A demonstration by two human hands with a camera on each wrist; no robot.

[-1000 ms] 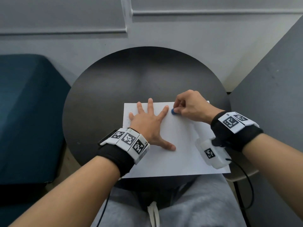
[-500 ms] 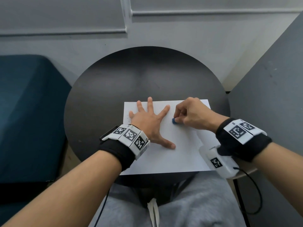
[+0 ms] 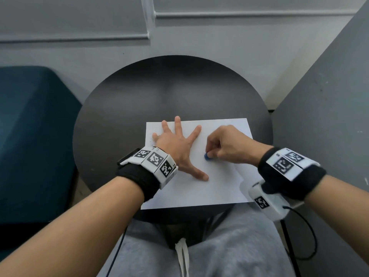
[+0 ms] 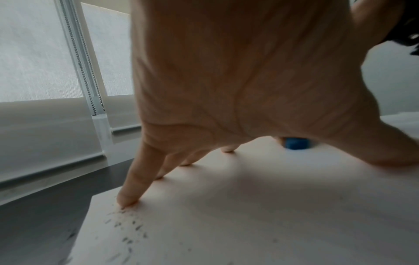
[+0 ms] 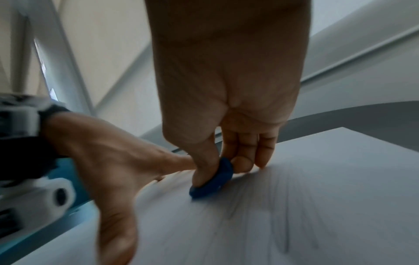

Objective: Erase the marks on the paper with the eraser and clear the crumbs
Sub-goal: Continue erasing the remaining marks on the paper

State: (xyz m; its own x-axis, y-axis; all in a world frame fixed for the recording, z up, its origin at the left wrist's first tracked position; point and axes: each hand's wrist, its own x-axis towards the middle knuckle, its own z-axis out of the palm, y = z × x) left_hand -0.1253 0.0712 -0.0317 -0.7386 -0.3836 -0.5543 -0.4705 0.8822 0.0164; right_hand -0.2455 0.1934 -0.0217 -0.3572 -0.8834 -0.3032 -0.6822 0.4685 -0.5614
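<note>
A white sheet of paper lies on the round dark table. My left hand lies flat on the sheet's left half with fingers spread, pressing it down. My right hand pinches a small blue eraser between thumb and fingers, its edge on the paper's middle. In the right wrist view the blue eraser touches the sheet, and faint pencil lines run across the paper nearby. In the left wrist view dark crumbs lie by my little finger at the sheet's left edge; the eraser shows beyond my palm.
A dark blue upholstered seat stands left of the table. A grey panel rises on the right. A wall with window blinds is behind. My grey trousers are below the table's near edge.
My right hand has drawn the eraser toward me across the paper, from near my left index fingertip to the sheet's middle. My left hand has stayed flat on the paper.
</note>
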